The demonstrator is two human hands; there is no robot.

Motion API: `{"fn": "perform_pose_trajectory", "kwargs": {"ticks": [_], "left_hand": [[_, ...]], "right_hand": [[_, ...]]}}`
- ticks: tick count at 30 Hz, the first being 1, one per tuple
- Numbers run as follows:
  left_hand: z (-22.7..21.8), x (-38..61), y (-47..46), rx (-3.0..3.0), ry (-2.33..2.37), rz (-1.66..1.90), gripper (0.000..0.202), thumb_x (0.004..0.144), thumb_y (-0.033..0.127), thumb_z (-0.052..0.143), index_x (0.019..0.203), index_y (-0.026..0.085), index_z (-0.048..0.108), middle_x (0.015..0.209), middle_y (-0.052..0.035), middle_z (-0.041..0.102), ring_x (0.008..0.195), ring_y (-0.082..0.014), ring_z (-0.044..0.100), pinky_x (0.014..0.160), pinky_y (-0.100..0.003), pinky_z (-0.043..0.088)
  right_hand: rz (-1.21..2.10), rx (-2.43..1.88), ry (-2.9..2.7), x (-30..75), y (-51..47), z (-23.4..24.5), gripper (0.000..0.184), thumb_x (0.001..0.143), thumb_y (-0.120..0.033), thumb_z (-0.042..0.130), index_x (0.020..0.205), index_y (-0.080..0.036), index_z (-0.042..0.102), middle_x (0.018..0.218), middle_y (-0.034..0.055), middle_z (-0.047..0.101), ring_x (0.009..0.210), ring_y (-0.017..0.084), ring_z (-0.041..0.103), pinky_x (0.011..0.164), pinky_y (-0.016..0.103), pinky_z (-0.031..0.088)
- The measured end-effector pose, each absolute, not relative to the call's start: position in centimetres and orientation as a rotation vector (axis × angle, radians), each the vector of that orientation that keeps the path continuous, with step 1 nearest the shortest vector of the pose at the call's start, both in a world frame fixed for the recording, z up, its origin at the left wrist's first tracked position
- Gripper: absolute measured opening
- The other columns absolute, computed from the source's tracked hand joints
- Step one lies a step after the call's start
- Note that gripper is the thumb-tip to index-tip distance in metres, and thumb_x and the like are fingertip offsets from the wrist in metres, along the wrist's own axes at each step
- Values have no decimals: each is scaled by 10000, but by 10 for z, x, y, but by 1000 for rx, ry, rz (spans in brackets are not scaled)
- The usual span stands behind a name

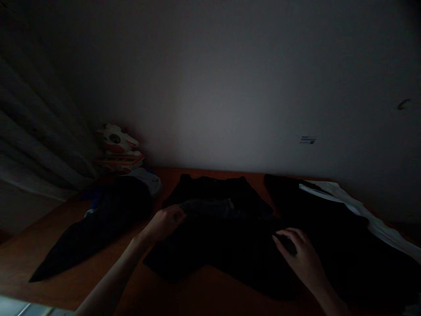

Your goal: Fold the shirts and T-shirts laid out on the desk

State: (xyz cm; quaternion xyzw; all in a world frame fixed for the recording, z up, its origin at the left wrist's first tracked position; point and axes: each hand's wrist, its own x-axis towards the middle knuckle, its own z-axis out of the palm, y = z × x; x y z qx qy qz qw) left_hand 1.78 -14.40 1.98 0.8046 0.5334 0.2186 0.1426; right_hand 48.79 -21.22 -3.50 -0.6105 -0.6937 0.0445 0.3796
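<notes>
A dark garment (226, 228) lies spread on the brown table (197, 294) in front of me, in very dim light. My left hand (166, 221) rests at the garment's upper left part, fingers curled and closed on a fold of the cloth. My right hand (301, 256) lies on the garment's right side, fingers bent and pinching dark fabric.
Another dark garment (98, 219) lies to the left, with a pale cloth (149, 180) behind it. More dark clothing (329, 219) and a white piece (358, 208) lie at the right. A red-and-white object (116, 147) stands by the wall, next to a curtain (36, 145).
</notes>
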Motion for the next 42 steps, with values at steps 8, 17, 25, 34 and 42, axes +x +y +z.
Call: {"fn": "perform_pose_trajectory", "kwargs": {"ticks": [8,17,25,34,42], "left_hand": [[-21,-15,-232,2401,1739,553,450,866,528,671,1254,300,683,1244,-92,674,1122,-306,629,999,-485,518],[-6,-24,-238,2225,1669,828,313,965,464,491,992,267,733,1325,-84,666,1194,-272,623,1032,-422,518],[9,-24,-233,1857,1817,1067,515,922,688,416,951,222,633,757,-22,662,697,-188,632,653,-271,527],[-4,-17,-181,2157,1871,817,337,941,480,433,939,246,676,987,-81,729,971,-260,689,908,-386,534],[-9,7,-93,2168,2151,585,547,886,496,540,1275,118,612,1323,-200,651,1220,-332,614,1056,-456,458]], "right_hand": [[335,-1620,-1913,504,-262,-85,453,767,-628,714,1068,-293,753,1154,88,705,1094,314,689,944,463,585],[402,-1575,-1720,493,-260,-44,450,814,-685,593,919,-271,734,1218,116,704,1163,326,660,1022,494,537],[638,-1778,-1446,511,-283,-30,440,756,-705,588,909,-310,706,903,75,787,923,320,743,782,383,611],[368,-1651,-1345,491,-244,-40,536,770,-700,632,1051,-248,573,1088,111,697,897,247,695,785,372,586],[77,-1574,-1879,466,-136,-27,432,855,-509,588,1184,-228,594,1203,147,650,1134,320,621,984,481,501]]}}
